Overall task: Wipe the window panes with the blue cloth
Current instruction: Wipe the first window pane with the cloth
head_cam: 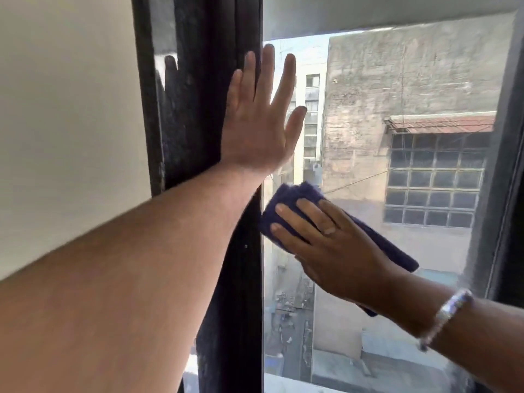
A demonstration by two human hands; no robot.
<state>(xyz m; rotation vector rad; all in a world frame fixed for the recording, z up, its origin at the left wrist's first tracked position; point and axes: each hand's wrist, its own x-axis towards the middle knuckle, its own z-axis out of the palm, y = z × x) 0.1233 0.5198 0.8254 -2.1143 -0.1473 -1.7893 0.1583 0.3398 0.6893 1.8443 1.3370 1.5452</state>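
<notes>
The folded blue cloth (295, 194) lies flat against the window pane (368, 95), close to the dark vertical frame (215, 52). My right hand (334, 245) presses on the cloth with the fingers spread over it; a silver bracelet (445, 316) is on that wrist. My left hand (255, 123) is higher up, palm flat and fingers apart, resting across the frame's edge and the left strip of the glass. It holds nothing.
A cream wall (65, 109) is to the left of the frame. A second dark frame member (504, 194) bounds the pane on the right. Through the glass I see a grey building with a gridded window (431, 177) and a street far below.
</notes>
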